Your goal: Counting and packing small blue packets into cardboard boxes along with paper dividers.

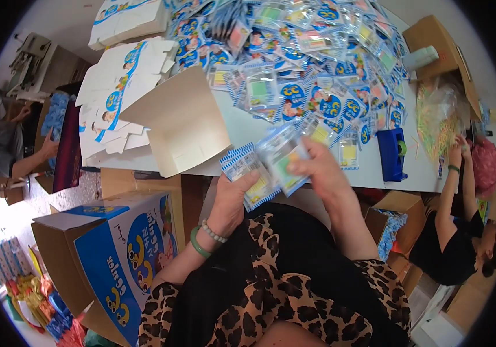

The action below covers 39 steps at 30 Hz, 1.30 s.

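Note:
Over the table's near edge, my left hand [230, 199] grips a few small flat packets [241, 162] with blue-and-white striped edges, thumb on top. Close beside it, my right hand [324, 170] pinches similar clear-fronted packets [279, 144] showing something green inside. These overlap the left hand's packets and are slightly blurred. Beyond my hands, a wide heap of the same packets [323, 98] covers much of the white table [311, 184], with yellow, green or pink contents. An open carton [187, 124] with a plain inner side stands left of the heap.
Flattened printed cartons [112, 95] and a white carton stack [129, 26] lie at the left. A blue tape dispenser [392, 155] stands near the right edge. A large printed box [123, 260] is by my left arm. Two people work at either side, one beside colourful thin sticks [436, 118].

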{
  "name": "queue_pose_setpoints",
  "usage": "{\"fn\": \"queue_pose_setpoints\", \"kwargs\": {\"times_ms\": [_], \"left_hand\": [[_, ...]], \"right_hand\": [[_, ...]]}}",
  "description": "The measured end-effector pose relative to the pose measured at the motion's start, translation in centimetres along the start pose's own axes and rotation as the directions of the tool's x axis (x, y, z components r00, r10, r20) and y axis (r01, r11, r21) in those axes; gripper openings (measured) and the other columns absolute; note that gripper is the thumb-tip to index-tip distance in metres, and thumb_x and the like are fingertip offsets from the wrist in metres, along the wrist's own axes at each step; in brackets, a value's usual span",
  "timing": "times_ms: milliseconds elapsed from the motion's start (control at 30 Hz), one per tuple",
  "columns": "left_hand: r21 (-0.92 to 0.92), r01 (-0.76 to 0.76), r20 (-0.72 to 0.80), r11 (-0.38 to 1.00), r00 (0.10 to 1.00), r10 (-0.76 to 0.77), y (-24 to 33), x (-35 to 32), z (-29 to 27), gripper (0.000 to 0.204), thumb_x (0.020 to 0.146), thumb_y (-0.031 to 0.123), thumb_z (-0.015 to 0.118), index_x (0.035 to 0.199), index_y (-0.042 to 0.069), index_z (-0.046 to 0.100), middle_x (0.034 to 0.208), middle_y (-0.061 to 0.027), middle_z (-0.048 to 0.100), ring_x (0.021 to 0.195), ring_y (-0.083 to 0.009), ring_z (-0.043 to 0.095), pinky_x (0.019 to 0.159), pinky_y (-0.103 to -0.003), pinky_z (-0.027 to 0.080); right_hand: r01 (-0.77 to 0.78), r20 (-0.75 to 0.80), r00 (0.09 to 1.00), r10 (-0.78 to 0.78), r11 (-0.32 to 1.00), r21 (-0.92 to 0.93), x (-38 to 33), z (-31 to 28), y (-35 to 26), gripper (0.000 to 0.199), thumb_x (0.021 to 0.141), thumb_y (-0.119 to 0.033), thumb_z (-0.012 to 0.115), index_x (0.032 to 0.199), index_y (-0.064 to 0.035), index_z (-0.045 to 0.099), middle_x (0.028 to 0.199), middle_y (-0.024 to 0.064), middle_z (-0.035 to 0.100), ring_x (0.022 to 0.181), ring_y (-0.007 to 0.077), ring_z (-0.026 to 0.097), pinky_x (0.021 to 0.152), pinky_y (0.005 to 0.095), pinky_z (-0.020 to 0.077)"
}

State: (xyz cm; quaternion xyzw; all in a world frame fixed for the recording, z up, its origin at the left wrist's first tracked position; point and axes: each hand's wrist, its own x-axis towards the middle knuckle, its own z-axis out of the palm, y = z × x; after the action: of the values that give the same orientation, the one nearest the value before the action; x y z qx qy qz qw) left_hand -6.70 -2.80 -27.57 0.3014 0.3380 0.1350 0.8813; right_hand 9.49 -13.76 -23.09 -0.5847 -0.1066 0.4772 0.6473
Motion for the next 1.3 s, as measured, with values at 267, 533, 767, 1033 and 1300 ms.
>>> {"fn": "queue_pose_setpoints", "kwargs": {"times_ms": [267,533,767,1033,1300], "left_hand": [[0.062,0.001,0.125,0.998,0.992,-0.008,-0.2,0.2,2.3,0.052,0.09,0.013,0.062,0.136,0.002,0.042,0.129,-0.0112,0.055,0.117,-0.024,0.055,0.1,-0.038,0.046],[-0.142,0.145,0.036,0.979,0.989,-0.142,-0.6,2.4,2.3,0.046,0.082,0.0,0.06,0.127,-0.001,0.049,0.115,-0.0147,0.063,0.097,-0.0279,0.067,0.081,-0.041,0.059],[-0.022,0.102,0.09,0.995,0.991,-0.1,-1.0,2.2,1.9,0.045,0.084,0.006,0.064,0.126,-0.002,0.048,0.116,-0.0149,0.062,0.101,-0.0269,0.066,0.083,-0.041,0.059],[-0.023,0.106,0.112,0.994,0.988,-0.103,-1.1,2.5,2.1,0.046,0.085,0.004,0.063,0.128,-0.002,0.047,0.117,-0.0149,0.062,0.101,-0.0274,0.066,0.084,-0.041,0.059],[-0.057,0.133,0.08,0.99,0.989,-0.128,-0.8,2.2,2.4,0.048,0.08,0.0,0.063,0.126,-0.001,0.049,0.115,-0.0138,0.063,0.102,-0.0262,0.066,0.085,-0.04,0.058]], "right_hand": [[0.036,-0.077,0.991,-0.11,0.769,-0.638,-1.8,2.3,3.7,0.039,0.08,-0.022,0.071,0.108,0.0001,0.056,0.098,0.011,0.061,0.091,0.0237,0.061,0.083,0.0346,0.0464],[0.133,-0.024,0.746,-0.666,0.183,-0.974,1.0,-4.2,2.6,0.031,0.079,-0.02,0.067,0.104,-0.0031,0.059,0.098,0.015,0.058,0.093,0.033,0.057,0.08,0.0434,0.0456],[-0.111,-0.048,0.75,-0.66,-0.053,-0.992,2.1,-6.2,2.9,0.019,0.07,-0.011,0.063,0.088,-0.0072,0.064,0.085,0.0097,0.059,0.087,0.0305,0.055,0.072,0.0463,0.0398],[-0.318,-0.376,0.792,-0.481,0.201,-0.927,-2.3,-12.2,1.6,0.028,0.069,-0.015,0.066,0.093,-0.0004,0.061,0.096,0.0173,0.061,0.094,0.0382,0.056,0.081,0.049,0.0442],[-0.488,-0.673,0.628,-0.391,0.476,-0.732,-2.0,-11.7,2.5,0.044,0.071,-0.026,0.071,0.103,0.001,0.058,0.106,0.0205,0.06,0.099,0.0388,0.058,0.085,0.0457,0.0464]]}}
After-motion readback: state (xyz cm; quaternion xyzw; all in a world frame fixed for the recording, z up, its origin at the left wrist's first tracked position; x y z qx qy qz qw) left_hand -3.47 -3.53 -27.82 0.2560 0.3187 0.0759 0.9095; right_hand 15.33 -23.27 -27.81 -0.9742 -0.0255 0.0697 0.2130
